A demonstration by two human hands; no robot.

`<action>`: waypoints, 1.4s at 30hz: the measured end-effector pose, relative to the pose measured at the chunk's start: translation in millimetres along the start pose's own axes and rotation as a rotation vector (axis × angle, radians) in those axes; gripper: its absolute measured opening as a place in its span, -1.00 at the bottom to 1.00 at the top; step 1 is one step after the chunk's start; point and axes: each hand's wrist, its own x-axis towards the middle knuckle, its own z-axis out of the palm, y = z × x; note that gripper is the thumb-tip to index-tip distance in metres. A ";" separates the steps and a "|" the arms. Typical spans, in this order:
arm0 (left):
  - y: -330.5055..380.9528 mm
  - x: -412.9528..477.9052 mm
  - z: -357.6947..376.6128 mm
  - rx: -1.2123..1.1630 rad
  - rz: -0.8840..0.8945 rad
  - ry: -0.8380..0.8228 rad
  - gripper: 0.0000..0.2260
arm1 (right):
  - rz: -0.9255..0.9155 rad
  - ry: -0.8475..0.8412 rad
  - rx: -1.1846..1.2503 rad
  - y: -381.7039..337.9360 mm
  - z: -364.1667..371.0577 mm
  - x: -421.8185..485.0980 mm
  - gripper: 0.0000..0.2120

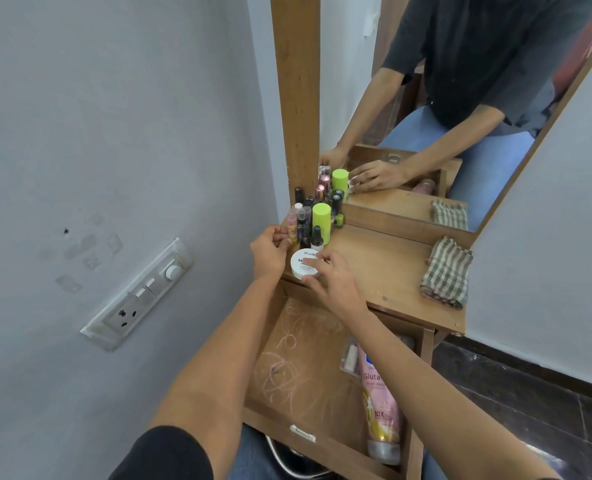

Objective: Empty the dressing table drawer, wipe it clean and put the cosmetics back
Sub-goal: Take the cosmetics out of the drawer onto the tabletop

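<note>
Head: right hand point(336, 285) grips jar point(299, 264) (left hand point(268, 251) pinches tube point(292, 224)).

Two hands are counted: left hand point(270, 252), right hand point(332, 280). One white jar point(303, 266), one lime-capped can point(322, 223) and roughly nine small bottles point(303, 223) are counted at twelve o'clock, one checked cloth point(446, 271) at three, one pink tube point(381, 403) and one clear packet point(350, 355) at six.
</note>
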 end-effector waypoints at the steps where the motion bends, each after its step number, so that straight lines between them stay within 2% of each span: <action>1: -0.1 -1.6 -1.7 -0.005 -0.003 0.007 -0.87 | -0.001 0.002 -0.002 -0.2 -0.2 -0.3 -0.71; 7: -21.9 -25.2 -20.9 -0.163 -0.074 0.130 -0.89 | -0.031 0.038 -0.056 -4.6 3.0 -2.2 -0.74; 12: -40.5 -38.3 -36.0 -0.201 -0.113 0.218 -0.90 | -0.110 0.039 -0.188 -23.8 16.2 6.7 -0.77; 15: -42.1 -41.6 -41.6 -0.212 -0.158 0.228 -0.91 | -0.140 -0.003 -0.265 -32.8 25.0 16.6 -0.78; 19: -43.1 -44.9 -43.6 -0.198 -0.166 0.198 -0.90 | -0.082 -0.065 -0.321 -38.9 25.1 27.6 -0.70; 28: -37.9 -60.9 -42.4 -0.137 -0.163 0.182 -0.92 | -0.034 -0.122 -0.269 -40.2 17.1 33.1 -0.64; 31: -31.2 -71.8 -44.0 -0.121 -0.162 0.193 -0.89 | -0.072 -0.149 -0.234 -43.4 4.9 30.3 -0.64; 34: -26.9 -86.9 -45.1 -0.135 -0.176 0.179 -0.93 | -0.105 0.006 -0.179 -46.6 -12.7 12.4 -0.73; 36: -26.6 -98.1 -43.7 -0.137 -0.182 0.149 -0.92 | -0.074 0.177 -0.108 -44.7 -24.5 -12.9 -0.81; 38: -26.6 -111.1 -41.3 -0.111 -0.181 0.120 -0.91 | 0.022 0.239 -0.066 -36.8 -36.1 -45.3 -0.86; 42: -22.7 -143.3 -33.6 -0.059 -0.186 -0.003 -0.90 | 0.271 0.040 -0.124 -13.0 -53.9 -108.2 -0.77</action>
